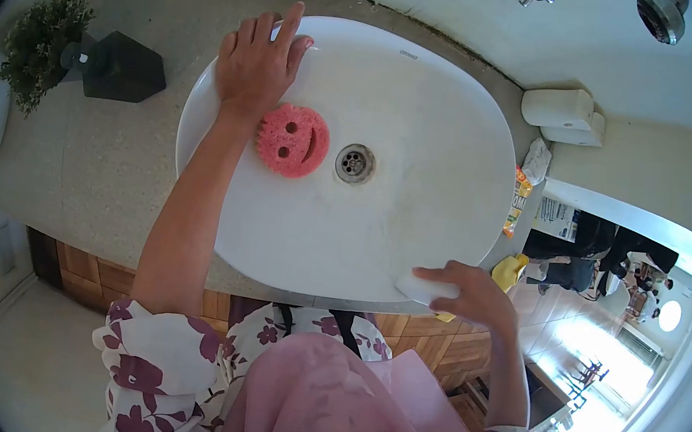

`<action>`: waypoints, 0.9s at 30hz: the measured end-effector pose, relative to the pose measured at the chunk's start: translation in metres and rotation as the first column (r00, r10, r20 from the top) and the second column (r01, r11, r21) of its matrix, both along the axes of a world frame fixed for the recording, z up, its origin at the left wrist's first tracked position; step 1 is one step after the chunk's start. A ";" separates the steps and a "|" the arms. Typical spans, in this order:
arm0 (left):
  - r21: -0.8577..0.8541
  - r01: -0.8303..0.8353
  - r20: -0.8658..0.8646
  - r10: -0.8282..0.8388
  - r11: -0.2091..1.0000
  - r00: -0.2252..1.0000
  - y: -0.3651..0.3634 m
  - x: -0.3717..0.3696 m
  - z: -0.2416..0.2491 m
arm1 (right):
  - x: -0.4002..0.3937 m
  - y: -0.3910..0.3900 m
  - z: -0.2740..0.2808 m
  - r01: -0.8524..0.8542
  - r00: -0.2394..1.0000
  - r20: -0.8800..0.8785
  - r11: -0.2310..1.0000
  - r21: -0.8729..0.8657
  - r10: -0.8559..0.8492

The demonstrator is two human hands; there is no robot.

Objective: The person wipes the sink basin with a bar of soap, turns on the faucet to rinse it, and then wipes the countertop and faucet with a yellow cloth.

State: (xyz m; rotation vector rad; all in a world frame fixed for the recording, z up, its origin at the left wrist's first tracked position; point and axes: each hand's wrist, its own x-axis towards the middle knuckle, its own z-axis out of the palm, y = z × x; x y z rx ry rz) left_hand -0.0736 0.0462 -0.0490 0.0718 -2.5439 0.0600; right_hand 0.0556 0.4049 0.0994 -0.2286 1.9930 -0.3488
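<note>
My left hand (260, 60) rests on the back left rim of the white sink (428, 122), its fingers spread and nothing in them. Just below it in the view, a round pink smiley-face sponge (292, 141) lies in the basin, left of the metal drain (355, 164). At the front right of the basin, my right hand (475, 296) grips a white block (426, 289) that looks like a sponge and touches the sink surface near the rim. My right fingers hide part of that block.
A dark bottle (125, 69) and a green plant (43, 45) stand at the left of the counter (105, 184). White rolls (558, 108), an orange packet (518, 202) and a yellow cloth (508, 272) are on the right. Two metal fittings (661, 14) project from the wall above.
</note>
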 end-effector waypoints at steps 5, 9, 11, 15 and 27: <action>-0.008 0.000 -0.016 0.000 1.000 1.000 0.000 0.000 -0.001 | -0.004 -0.040 -0.064 -0.101 0.967 -0.252 0.974 -0.201 0.049; 0.000 -0.003 -0.014 0.003 1.000 1.000 -0.001 0.000 -0.001 | -0.003 -0.009 -0.017 -0.144 0.987 -0.081 0.988 -0.061 0.139; -0.009 -0.011 -0.010 0.010 1.000 1.000 -0.001 0.000 0.001 | 0.001 0.013 -0.006 -0.077 0.995 -0.063 0.995 -0.056 0.073; -0.026 -0.016 0.000 0.016 1.000 1.000 -0.001 0.000 0.001 | -0.009 -0.019 -0.042 -0.159 0.960 -0.240 0.986 -0.056 0.142; 0.027 0.010 -0.038 -0.009 1.000 0.999 0.005 0.003 0.012 | -0.006 -0.010 -0.053 -0.200 0.934 -0.311 0.979 -0.041 0.178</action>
